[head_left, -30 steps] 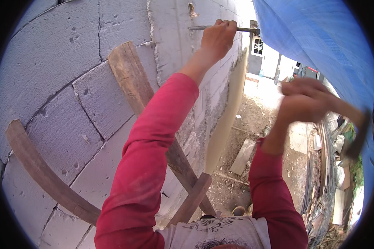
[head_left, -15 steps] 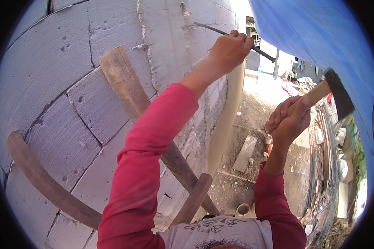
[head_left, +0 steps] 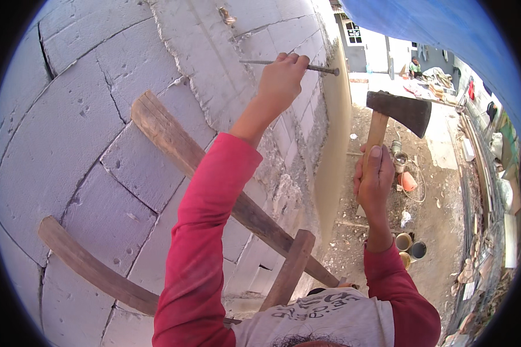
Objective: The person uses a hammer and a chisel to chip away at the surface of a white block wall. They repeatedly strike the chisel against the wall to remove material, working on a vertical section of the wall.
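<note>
My left hand (head_left: 282, 81) is closed round a thin dark metal chisel (head_left: 320, 69). Its pointed end meets or nearly meets the pale concrete column strip (head_left: 200, 52) in the wall, and its flattened head points right. In my right hand (head_left: 377, 176) is a hatchet (head_left: 398, 111), gripped by its wooden handle. The hatchet's dark head stands up, blunt back toward the chisel and blade edge facing right. A gap separates it from the chisel's head.
A wooden ladder (head_left: 176, 136) leans on the light block wall (head_left: 46, 133). Far below on the ground are several buckets (head_left: 417, 250), an orange container (head_left: 407, 181) and stacked long timber (head_left: 474, 168). A blue tarp (head_left: 446, 29) hangs above right. Another person (head_left: 415, 67) is far off.
The hatchet has swung left toward the chisel, its head turning from tilted right to upright. My view has shifted, and the chisel appears lower and further left.
</note>
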Demonstrator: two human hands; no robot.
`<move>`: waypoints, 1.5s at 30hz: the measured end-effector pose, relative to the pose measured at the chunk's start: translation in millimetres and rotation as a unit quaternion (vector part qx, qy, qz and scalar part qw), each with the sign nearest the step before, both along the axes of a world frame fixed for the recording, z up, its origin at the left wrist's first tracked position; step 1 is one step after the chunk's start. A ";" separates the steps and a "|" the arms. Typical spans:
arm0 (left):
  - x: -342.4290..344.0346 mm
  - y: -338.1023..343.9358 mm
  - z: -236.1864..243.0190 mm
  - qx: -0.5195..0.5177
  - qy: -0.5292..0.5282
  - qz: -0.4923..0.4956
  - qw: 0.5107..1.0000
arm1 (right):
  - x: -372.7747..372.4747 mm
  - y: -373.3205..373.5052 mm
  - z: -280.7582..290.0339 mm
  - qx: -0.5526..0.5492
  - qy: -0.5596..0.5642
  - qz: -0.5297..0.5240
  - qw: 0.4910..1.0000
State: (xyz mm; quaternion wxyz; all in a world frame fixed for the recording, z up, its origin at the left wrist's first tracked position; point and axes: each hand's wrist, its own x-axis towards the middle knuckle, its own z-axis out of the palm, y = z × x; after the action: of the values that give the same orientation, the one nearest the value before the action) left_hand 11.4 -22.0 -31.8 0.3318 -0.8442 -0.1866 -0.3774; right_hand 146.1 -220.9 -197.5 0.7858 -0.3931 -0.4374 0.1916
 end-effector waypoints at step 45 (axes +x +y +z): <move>-25.3 16.4 10.0 -0.016 -0.075 0.033 0.996 | -34.0 70.4 62.6 0.103 -0.144 -0.091 0.980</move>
State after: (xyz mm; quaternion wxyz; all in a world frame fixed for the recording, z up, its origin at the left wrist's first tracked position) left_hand -13.9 -5.6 -21.9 0.3155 -0.8120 -0.2453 -0.4255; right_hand 112.1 -150.5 -134.8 0.7651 -0.3717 -0.5256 0.0153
